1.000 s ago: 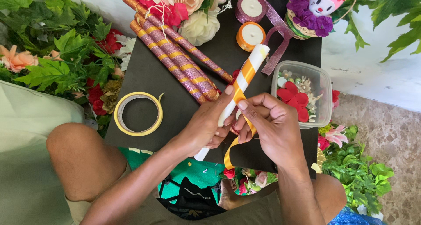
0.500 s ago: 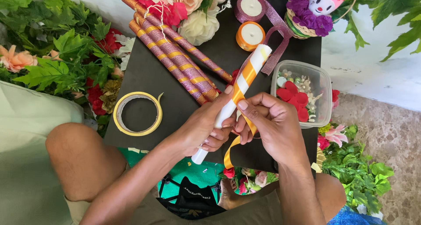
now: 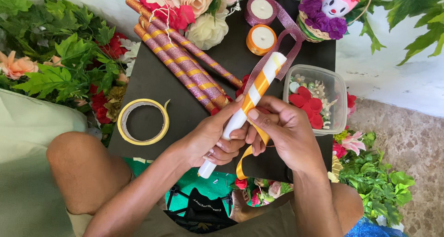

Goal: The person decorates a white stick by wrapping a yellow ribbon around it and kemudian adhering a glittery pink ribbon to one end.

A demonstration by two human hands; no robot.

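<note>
Left hand (image 3: 210, 142) grip clamped on white plastic tube (image 3: 245, 110) over black desk (image 3: 152, 80) near edge, long axis slanting toward far right corner, right hand (image 3: 282, 130) pinching shiny orange ribbon (image 3: 254, 96) against its right side.

A black tabletop (image 3: 152, 80) carries a ring of pale yellow tape (image 3: 143, 121), a bundle of pink sticks banded in gold (image 3: 180, 61), and two ribbon spools, one glittery pink (image 3: 262, 9) and one orange (image 3: 261, 38). A clear plastic box (image 3: 339, 87) of red fabric flowers sits at the right edge. Green artificial leaves (image 3: 51, 57), cream and peach roses (image 3: 203, 15) and a small basket of purple flowers (image 3: 323, 24) surround it.
</note>
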